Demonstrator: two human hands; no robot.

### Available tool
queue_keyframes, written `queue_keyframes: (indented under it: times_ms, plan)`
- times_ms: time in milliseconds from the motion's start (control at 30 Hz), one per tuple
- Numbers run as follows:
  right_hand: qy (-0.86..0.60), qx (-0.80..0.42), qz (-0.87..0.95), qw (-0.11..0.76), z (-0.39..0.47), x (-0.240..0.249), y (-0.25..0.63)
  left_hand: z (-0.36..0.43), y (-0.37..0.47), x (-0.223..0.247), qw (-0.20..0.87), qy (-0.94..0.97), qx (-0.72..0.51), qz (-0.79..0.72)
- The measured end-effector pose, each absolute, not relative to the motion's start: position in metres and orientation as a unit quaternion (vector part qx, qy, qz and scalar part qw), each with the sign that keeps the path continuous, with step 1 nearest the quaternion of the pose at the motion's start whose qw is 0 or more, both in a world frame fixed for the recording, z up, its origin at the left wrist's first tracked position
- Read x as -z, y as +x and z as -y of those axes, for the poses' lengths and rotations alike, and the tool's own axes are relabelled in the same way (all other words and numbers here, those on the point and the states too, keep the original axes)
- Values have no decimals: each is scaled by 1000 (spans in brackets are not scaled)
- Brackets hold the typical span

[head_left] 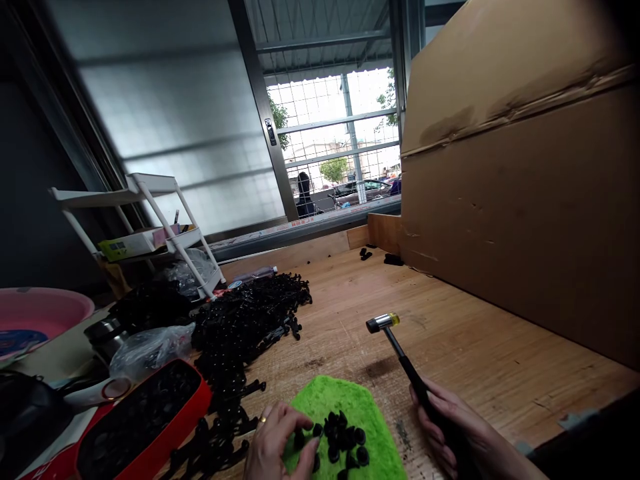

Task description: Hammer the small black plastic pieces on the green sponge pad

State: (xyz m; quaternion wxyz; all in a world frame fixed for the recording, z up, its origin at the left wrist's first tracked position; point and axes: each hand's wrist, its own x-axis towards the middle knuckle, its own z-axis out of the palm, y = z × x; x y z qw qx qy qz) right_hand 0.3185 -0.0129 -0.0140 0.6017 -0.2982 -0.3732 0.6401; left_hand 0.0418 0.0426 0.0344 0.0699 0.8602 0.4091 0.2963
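Small black parts (345, 437) lie clustered on green cloth (350, 407) on the tabletop (475, 360). Left hand (280, 443) fingers pinch one part. Right hand (450, 427) grips the hammer (400, 353), head raised. Large black pile (250, 320) remains beside the cloth.

A tall brown cardboard box (520, 193) stands at the right of the wooden workbench (465, 347), a white plastic shelf rack (150, 220), pink plastic basin (43, 310) and red plastic tray (145, 417) at left.
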Motion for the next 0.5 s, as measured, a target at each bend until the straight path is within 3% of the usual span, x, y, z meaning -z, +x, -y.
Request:
queue_keyframes:
  times_ms: [500]
  plan:
    - [-301, -652, 360, 595, 16, 13, 319, -58, 76, -52, 102, 816, -287, -491]
